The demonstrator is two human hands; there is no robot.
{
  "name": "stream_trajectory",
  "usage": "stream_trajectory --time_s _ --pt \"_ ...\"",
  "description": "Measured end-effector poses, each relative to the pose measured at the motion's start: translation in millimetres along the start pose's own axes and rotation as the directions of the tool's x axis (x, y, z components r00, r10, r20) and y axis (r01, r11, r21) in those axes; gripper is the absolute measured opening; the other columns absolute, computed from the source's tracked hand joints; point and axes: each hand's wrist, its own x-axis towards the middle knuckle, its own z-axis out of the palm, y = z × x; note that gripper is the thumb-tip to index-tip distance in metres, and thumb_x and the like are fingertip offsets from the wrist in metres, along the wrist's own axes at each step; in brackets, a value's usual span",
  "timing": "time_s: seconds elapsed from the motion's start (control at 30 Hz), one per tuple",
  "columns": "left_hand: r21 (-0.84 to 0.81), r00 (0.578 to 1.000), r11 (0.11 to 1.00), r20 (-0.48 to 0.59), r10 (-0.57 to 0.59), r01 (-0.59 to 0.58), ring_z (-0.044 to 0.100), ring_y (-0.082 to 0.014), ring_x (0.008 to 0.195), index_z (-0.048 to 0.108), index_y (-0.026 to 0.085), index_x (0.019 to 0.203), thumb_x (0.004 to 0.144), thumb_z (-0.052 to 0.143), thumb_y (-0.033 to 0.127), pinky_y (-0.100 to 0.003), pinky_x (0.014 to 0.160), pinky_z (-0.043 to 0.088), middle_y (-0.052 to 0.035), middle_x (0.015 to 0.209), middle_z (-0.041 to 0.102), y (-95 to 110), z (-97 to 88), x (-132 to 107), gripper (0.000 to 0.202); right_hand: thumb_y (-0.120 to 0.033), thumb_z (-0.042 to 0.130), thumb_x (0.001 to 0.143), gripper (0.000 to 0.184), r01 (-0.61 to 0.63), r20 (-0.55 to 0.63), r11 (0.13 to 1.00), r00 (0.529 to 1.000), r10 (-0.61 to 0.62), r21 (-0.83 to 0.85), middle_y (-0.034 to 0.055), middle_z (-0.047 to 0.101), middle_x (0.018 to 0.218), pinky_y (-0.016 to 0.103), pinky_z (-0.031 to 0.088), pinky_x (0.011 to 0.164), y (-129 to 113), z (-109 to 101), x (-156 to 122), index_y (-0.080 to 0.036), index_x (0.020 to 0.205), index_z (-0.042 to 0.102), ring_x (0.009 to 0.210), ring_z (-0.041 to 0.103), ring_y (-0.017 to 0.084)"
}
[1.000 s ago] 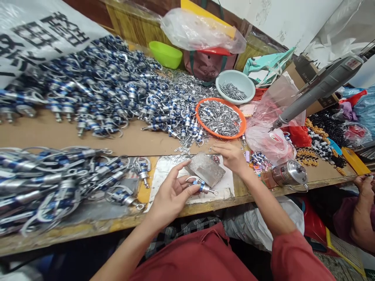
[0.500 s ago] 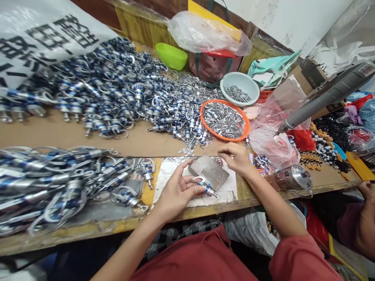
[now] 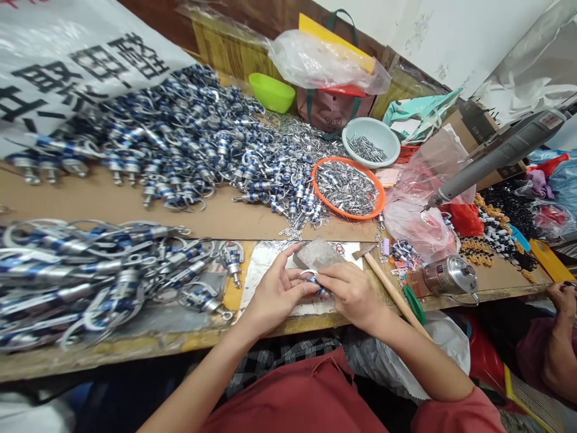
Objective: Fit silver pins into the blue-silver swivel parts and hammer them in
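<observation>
My left hand (image 3: 283, 288) pinches a small blue-and-silver metal fitting (image 3: 321, 291) with a curved white arm. On its other side, the thumb and fingers of my right hand (image 3: 356, 294) are closed on the same fitting and hide its lower end. Whether a smaller part is also in the right fingers, I cannot tell. Just behind the hands, a grey block (image 3: 317, 254) rests on a white board (image 3: 265, 255). To the right of my right hand lies a hammer (image 3: 390, 285) with a wooden handle.
Many similar fittings lie in a front-left pile (image 3: 90, 276) and a back heap (image 3: 189, 138). An orange basin (image 3: 382, 207) and a pale bowl (image 3: 394, 157) hold small metal parts. A grey power screwdriver (image 3: 496, 156) hangs at right, above a metal cup (image 3: 455, 276). Another person's arm (image 3: 559, 337) shows.
My right hand has come down and left from behind the block onto the fitting. The hammer and green-handled tool, earlier hidden by my right arm, now show. The view has shifted slightly.
</observation>
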Motion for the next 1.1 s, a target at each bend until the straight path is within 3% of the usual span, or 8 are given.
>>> stream_trajectory --time_s 0.17,0.3,0.4,0.53,0.6,0.7,0.87,1.1 --pt "0.03 1.0 0.999 -0.023 0.017 -0.016 0.061 -0.0121 0.065 0.029 0.018 0.13 0.056 0.074 0.02 -0.024 0.064 0.054 0.0026 0.066 0.062 -1.3 -0.5 0.2 0.086 -0.001 0.035 0.082 0.037 -0.109 0.067 0.993 0.991 0.113 -0.051 0.0106 0.063 0.096 0.035 0.048 0.076 -17.4 0.8 -10.8 -0.013 0.107 0.059 0.091 0.055 0.02" --pt "0.01 1.0 1.0 -0.018 -0.011 0.011 0.063 -0.0148 0.065 0.028 0.02 0.131 0.055 0.075 0.021 -0.032 0.066 0.056 0.0034 0.067 0.061 -2.2 -0.7 0.7 0.089 -0.004 0.031 0.086 0.042 -0.265 -0.055 0.964 0.962 0.266 0.02 0.0092 0.054 0.112 0.035 0.046 0.084 -8.0 -11.9 -32.9 -0.022 0.116 0.054 0.104 0.051 0.018" --pt "0.015 0.999 1.0 -0.029 -0.027 0.027 0.064 -0.0158 0.063 0.028 0.022 0.131 0.054 0.075 0.02 -0.036 0.066 0.056 0.005 0.066 0.059 -1.8 -1.0 0.6 0.091 -0.016 0.039 0.088 0.033 -0.511 -0.145 0.847 0.858 0.493 -0.148 0.0099 0.054 0.107 0.037 0.045 0.086 14.9 -31.0 -58.5 -0.021 0.118 0.052 0.102 0.052 0.021" --pt "0.026 0.998 0.999 -0.052 -0.034 0.035 0.062 -0.0146 0.063 0.029 0.022 0.131 0.052 0.076 0.019 -0.033 0.065 0.056 0.0053 0.065 0.059 0.1 -0.4 0.0 0.092 -0.027 0.048 0.085 0.031 -0.623 0.107 0.624 0.662 0.742 -0.473 0.0106 0.059 0.094 0.037 0.048 0.075 40.3 -41.7 -86.2 -0.016 0.114 0.054 0.087 0.058 0.024" --pt "0.02 0.998 0.999 -0.058 -0.034 0.035 0.062 -0.0142 0.063 0.029 0.021 0.131 0.051 0.076 0.019 -0.033 0.065 0.056 0.0054 0.064 0.059 1.1 0.6 -0.4 0.093 -0.027 0.047 0.086 0.026 -0.639 0.162 0.622 0.628 0.762 -0.453 0.0083 0.059 0.09 0.034 0.049 0.073 43.2 -40.7 -89.1 -0.017 0.108 0.055 0.083 0.059 0.021" --pt "0.006 0.997 0.999 -0.056 -0.043 0.044 0.063 -0.015 0.063 0.028 0.021 0.132 0.051 0.076 0.019 -0.035 0.066 0.056 0.0061 0.064 0.058 2.2 2.5 -1.2 0.094 -0.025 0.045 0.087 0.025 -0.629 0.101 0.738 0.74 0.665 -0.245 0.0076 0.06 0.097 0.032 0.05 0.074 32.3 -42.9 -79.4 -0.018 0.11 0.052 0.088 0.058 0.02" --pt "0.012 0.996 0.999 -0.077 -0.039 0.04 0.063 -0.0143 0.062 0.027 0.02 0.133 0.051 0.076 0.02 -0.033 0.065 0.056 0.0066 0.062 0.057 3.6 4.4 -2.7 0.096 -0.008 0.039 0.086 0.05 -0.321 0.07 0.944 0.943 0.326 -0.071 0.0075 0.059 0.113 0.029 0.049 0.082 -4.6 -61.6 -53.3 -0.024 0.133 0.036 0.101 0.057 0.018" --pt "0.015 0.997 1.0 -0.069 -0.026 0.027 0.065 -0.0154 0.059 0.023 0.023 0.135 0.054 0.075 0.019 -0.033 0.062 0.057 0.0064 0.062 0.059 0.6 2.3 -2.5 0.096 -0.001 0.035 0.08 0.06 -0.242 0.2 0.953 0.94 0.276 -0.18 0.0074 0.062 0.101 0.028 0.052 0.068 -17.4 -60.6 -47.0 -0.024 0.135 0.036 0.083 0.061 0.018"
